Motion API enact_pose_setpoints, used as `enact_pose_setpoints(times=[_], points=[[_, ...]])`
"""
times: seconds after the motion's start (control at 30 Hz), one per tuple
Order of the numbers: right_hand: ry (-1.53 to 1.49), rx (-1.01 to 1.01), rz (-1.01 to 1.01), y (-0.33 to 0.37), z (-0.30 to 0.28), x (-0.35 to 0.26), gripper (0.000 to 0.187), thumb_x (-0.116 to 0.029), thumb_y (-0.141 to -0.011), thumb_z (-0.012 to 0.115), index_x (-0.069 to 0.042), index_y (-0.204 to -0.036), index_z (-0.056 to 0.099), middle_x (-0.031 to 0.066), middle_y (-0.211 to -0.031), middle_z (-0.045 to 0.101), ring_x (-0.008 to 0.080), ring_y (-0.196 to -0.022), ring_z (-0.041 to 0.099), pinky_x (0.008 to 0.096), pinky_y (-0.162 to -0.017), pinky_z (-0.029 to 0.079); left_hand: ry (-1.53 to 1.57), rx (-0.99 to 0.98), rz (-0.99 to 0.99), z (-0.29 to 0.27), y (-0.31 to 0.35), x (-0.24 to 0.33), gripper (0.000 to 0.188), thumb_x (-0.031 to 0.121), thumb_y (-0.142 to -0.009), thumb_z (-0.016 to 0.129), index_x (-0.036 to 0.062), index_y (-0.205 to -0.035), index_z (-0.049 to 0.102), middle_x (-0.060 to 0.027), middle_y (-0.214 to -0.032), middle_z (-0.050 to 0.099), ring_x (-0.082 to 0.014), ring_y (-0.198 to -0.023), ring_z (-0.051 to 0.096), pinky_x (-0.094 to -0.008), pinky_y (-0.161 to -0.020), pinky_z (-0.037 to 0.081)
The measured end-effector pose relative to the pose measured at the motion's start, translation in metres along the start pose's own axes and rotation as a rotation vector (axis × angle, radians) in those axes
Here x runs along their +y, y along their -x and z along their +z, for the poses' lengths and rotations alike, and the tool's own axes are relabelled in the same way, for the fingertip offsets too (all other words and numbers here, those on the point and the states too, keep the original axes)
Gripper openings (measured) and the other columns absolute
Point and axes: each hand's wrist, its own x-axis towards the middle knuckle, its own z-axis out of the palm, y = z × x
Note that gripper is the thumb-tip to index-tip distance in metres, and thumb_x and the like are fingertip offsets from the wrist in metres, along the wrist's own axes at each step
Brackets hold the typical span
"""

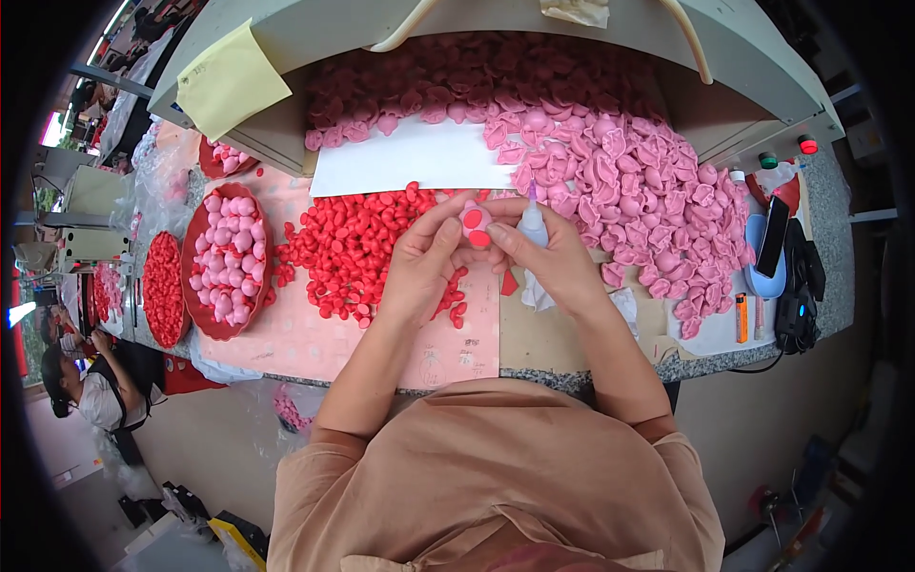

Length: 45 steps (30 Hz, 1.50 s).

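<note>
In the head view, pinching the piece (476, 229) with left hand (429, 250) and right hand (558, 262) fingertips, between red pile (338, 253) and pink pile (639, 191), bottle (532, 227) also clasped in the right. Could drip onto the piece from an accidental squeeze, or drop it through a loose pinch.

Red pieces (334, 253) heaped left, pink pieces (658, 200) piled right, grey housing (762, 71) arching beyond, room over pink sheet (448, 355) near body

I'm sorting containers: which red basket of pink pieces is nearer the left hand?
The front basket, just left of the loose red pieces. The back basket sits behind it, farther from the left hand.
</note>
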Motion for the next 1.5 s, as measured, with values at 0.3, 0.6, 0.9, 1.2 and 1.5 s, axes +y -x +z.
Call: enact_pose_setpoints(times=[0.3,0.6,0.9,1.2,1.5], points=[[0.087,-0.042,0.048,-0.001,-0.007,-0.003,0.031,-0.015,-0.088,0.058,0.001,-0.114,0.055,0.0058,-0.09,0.063,0.0094,-0.07,0.059,0.0223,-0.064,0.05,-0.288,-0.01,0.011,0.0,0.006,0.011,0.035,0.009,-0.092,0.049,0.0003,-0.126,0.047,-0.0128,-0.119,0.056,-0.0205,-0.104,0.058,-0.0348,-0.088,0.051],[0.061,-0.12,0.126,-0.004,-0.012,-0.002,0.031,-0.011,-0.085,0.063,0.004,-0.111,0.055,0.0087,-0.095,0.064,0.0126,-0.079,0.062,0.0253,-0.069,0.052,-0.238,-0.031,-0.118,-0.013,0.004,0.018,0.036,0.007,-0.087,0.059,-0.0009,-0.121,0.052,-0.0103,-0.107,0.062,-0.0154,-0.095,0.061,-0.0294,-0.084,0.051],[0.058,-0.108,0.105,-0.004,-0.015,0.003,0.03,-0.011,-0.084,0.064,0.004,-0.109,0.055,0.0105,-0.095,0.063,0.0135,-0.078,0.062,0.0262,-0.068,0.052,-0.29,-0.012,-0.148,-0.015,0.004,0.017,0.033,0.003,-0.086,0.057,-0.0002,-0.119,0.054,-0.0127,-0.111,0.061,-0.0198,-0.1,0.06,-0.0358,-0.086,0.053],[0.15,-0.162,0.171,-0.005,-0.021,-0.002,0.028,-0.009,-0.084,0.063,0.004,-0.107,0.055,0.0105,-0.094,0.063,0.0159,-0.082,0.064,0.0285,-0.068,0.055,-0.395,-0.03,-0.198,-0.014,0.005,0.022,0.033,0.004,-0.086,0.057,0.0005,-0.119,0.054,-0.0118,-0.11,0.061,-0.0172,-0.097,0.061,-0.0299,-0.084,0.053],[0.132,-0.169,0.177,-0.003,-0.018,0.0,0.029,-0.008,-0.084,0.063,0.005,-0.108,0.054,0.0117,-0.096,0.063,0.0163,-0.082,0.064,0.0293,-0.071,0.055,-0.308,-0.062,-0.198,-0.018,0.006,0.023,0.031,0.006,-0.087,0.057,0.0009,-0.117,0.056,-0.0104,-0.107,0.063,-0.0167,-0.096,0.061,-0.0301,-0.084,0.053]])
